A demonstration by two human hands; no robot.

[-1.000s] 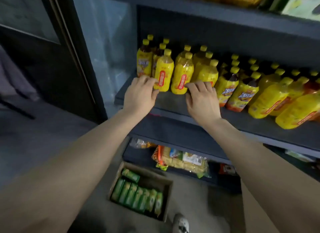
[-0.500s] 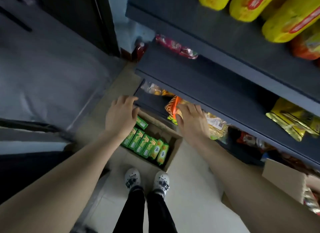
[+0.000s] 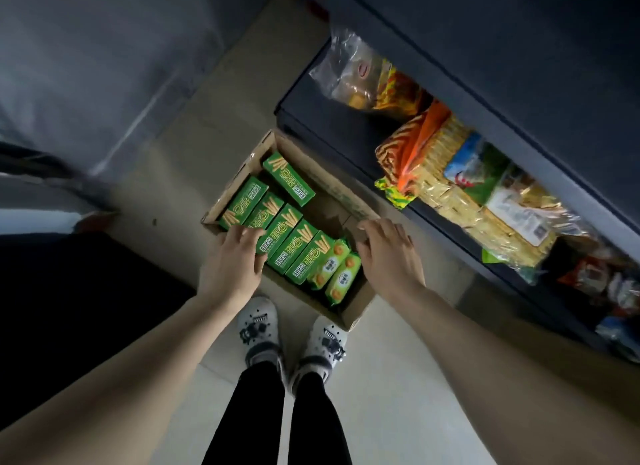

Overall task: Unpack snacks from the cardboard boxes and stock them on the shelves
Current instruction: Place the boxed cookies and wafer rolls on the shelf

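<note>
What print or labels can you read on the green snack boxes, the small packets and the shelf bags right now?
Nothing reads cleanly.
Green cardboard snack boxes: large yellow characters and a white panel, blurred.
Small green biscuit packets: white label, too small.
Clear bag of golden crackers on the dark bottom shelf: white label with code square, illegible.

Box (image 3: pixel 349 313) on the floor (image 3: pixel 398 378) before the shoes (image 3: pixel 258 322), snack packs (image 3: pixel 282 236) in a row inside. Left hand (image 3: pixel 232 264) over its near-left packs, right hand (image 3: pixel 389 257) at its right edge. Shelf (image 3: pixel 311 118) beyond, bags (image 3: pixel 450 174) on it.
</note>
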